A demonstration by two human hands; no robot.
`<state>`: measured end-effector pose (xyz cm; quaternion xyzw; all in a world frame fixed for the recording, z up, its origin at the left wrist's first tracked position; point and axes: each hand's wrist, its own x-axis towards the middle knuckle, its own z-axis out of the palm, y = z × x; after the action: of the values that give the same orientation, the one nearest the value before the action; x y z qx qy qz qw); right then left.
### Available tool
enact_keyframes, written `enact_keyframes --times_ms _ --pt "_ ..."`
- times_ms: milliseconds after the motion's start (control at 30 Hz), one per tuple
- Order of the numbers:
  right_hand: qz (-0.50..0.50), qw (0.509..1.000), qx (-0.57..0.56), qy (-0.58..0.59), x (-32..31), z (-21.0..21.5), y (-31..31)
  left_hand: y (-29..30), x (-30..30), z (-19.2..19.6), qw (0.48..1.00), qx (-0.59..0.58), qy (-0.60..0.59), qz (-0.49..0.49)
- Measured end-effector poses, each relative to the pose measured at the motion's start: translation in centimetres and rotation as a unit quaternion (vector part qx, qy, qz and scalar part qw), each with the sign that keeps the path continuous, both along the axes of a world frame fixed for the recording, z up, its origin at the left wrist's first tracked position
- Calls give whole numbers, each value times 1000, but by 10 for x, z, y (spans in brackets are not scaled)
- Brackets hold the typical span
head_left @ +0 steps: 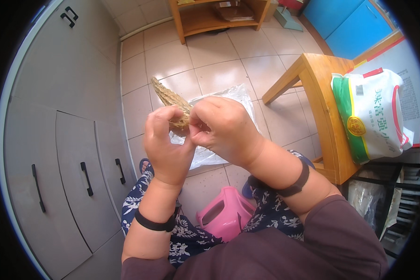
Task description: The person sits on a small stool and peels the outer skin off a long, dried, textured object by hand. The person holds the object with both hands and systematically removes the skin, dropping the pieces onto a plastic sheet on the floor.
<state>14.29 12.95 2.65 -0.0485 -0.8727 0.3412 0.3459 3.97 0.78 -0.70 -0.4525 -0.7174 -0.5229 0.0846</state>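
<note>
A long, tan-brown, ridged and fibrous piece that looks like a dried loofah [170,95] points away from me toward the upper left, tapering at its far tip. My left hand [165,140] is closed round its near part, the fingers curled and the thumb toward the right hand. Against its frayed near end, my right hand [226,128] is closed in a pinch. What lies between those fingertips is too small and hidden to make out. Below both hands, a crumpled clear plastic sheet [242,100] is spread on the floor.
Grey cabinets [32,140] with black handles line the left. A pink plastic stool [219,228] stands between my legs. At right, a wooden stool [322,98] bears a white and green bag [373,116]. A wooden shelf [219,30] and blue cabinet doors [354,23] are at the back.
</note>
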Motion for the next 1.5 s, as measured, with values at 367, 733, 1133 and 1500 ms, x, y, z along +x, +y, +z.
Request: enact_keyframes --times_ms 367,733,1133,1500 --pt "70 804 -586 -65 13 23 25 -6 -9 -3 987 -20 -156 19" --pt "-25 875 -384 -293 33 21 51 -16 -18 12 913 109 -374 -123" --pt "-15 990 -140 -7 1 8 6 -10 -4 6 882 134 -409 -192" --pt "-15 995 -98 25 -4 -4 1 -11 3 10 837 146 -488 -198"
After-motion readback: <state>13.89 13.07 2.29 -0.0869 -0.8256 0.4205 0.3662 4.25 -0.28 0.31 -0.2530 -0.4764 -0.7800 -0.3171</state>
